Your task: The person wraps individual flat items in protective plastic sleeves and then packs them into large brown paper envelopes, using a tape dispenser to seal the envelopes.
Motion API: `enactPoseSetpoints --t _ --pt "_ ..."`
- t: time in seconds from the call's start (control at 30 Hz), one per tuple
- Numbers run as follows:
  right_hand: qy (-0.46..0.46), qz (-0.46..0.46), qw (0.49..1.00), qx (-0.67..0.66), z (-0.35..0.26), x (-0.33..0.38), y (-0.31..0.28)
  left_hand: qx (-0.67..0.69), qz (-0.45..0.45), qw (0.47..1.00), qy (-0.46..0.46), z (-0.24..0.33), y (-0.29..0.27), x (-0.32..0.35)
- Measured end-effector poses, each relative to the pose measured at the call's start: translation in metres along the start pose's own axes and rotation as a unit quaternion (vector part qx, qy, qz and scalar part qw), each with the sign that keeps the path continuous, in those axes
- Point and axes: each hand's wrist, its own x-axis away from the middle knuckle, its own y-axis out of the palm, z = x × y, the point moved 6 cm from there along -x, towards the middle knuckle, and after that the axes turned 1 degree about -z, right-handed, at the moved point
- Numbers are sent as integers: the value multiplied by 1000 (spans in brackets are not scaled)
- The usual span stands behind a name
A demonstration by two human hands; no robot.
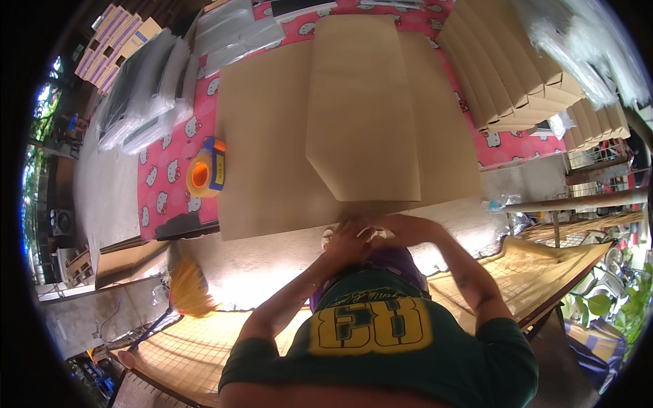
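Observation:
A large flat sheet of brown cardboard (272, 136) lies on the table with a folded flap (360, 109) standing up from its middle. My left hand (348, 239) and my right hand (401, 228) meet at the near edge of the cardboard, fingers curled close together under that edge. Whether they grip the cardboard or something small and pale between them is hard to tell. An orange and blue tape dispenser (206, 172) sits just left of the sheet.
The table has a pink patterned cloth (160, 183). Stacks of clear plastic bags (146, 95) lie at the far left, folded cardboard boxes (503, 75) stack at the right. A broom (187, 289) and a woven hammock (517, 272) are near my body.

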Motion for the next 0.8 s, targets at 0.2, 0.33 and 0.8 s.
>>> enactPoseSetpoints --t 0.2,0.33,0.8 --pt "6 144 959 244 50 6 -149 -63 162 985 -4 67 1 -78" --pt "-37 112 888 443 107 -10 -138 -33 231 964 -129 66 33 -129" --pt "17 274 914 298 127 -9 -109 -57 207 977 4 80 31 -92"
